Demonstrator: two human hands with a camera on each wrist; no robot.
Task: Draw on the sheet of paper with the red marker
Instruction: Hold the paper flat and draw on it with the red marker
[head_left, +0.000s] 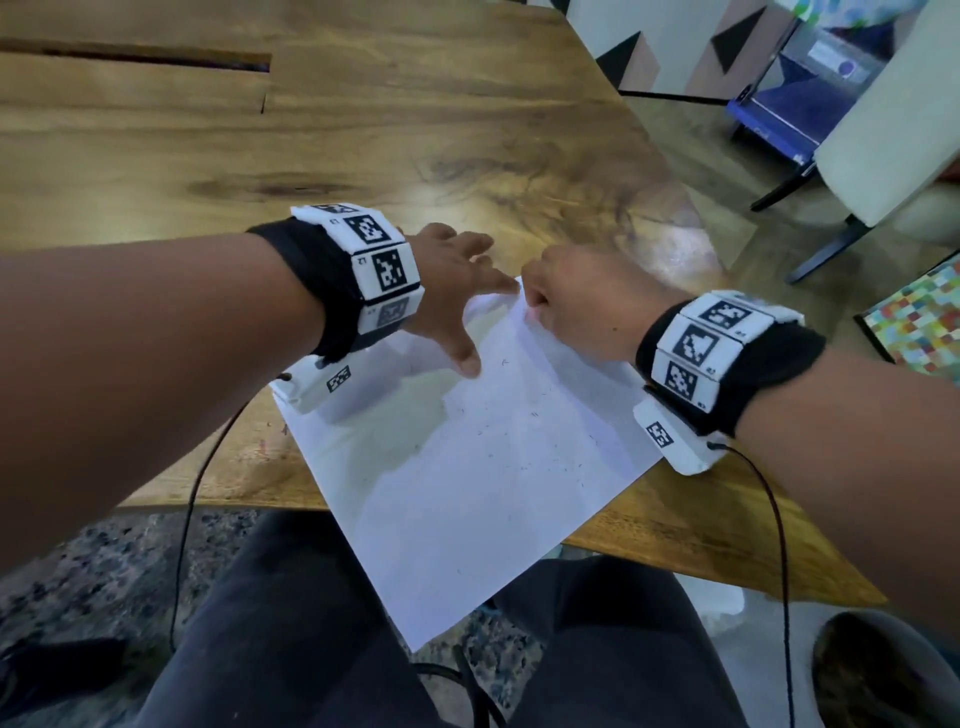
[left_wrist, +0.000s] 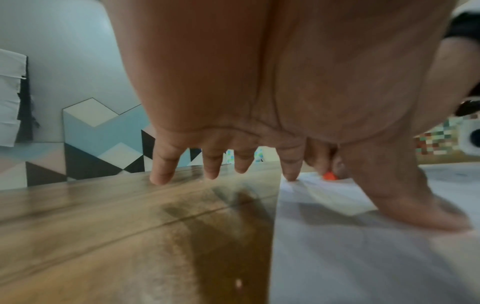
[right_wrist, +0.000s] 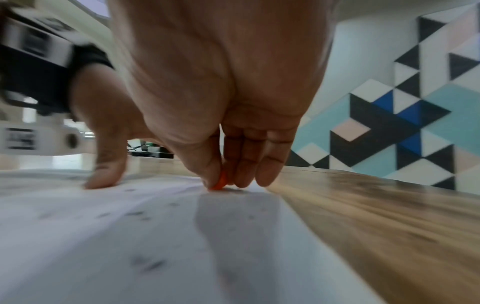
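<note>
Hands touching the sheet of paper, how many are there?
2. The left hand presses fingertips on its far left edge; the right hand pinches the red marker at its far corner.

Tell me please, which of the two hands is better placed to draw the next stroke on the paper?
The right hand. It already pinches the red marker with its tip at the sheet of paper near the far corner. The left hand lies spread, fingertips pressing the sheet and table, so it steadies the paper.

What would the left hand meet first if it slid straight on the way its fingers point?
Probably nothing close: the left hand, spread with its thumb on the white sheet of paper, points across bare brown wooden table. The way looks free to the far edge, though depth is unclear.
</note>
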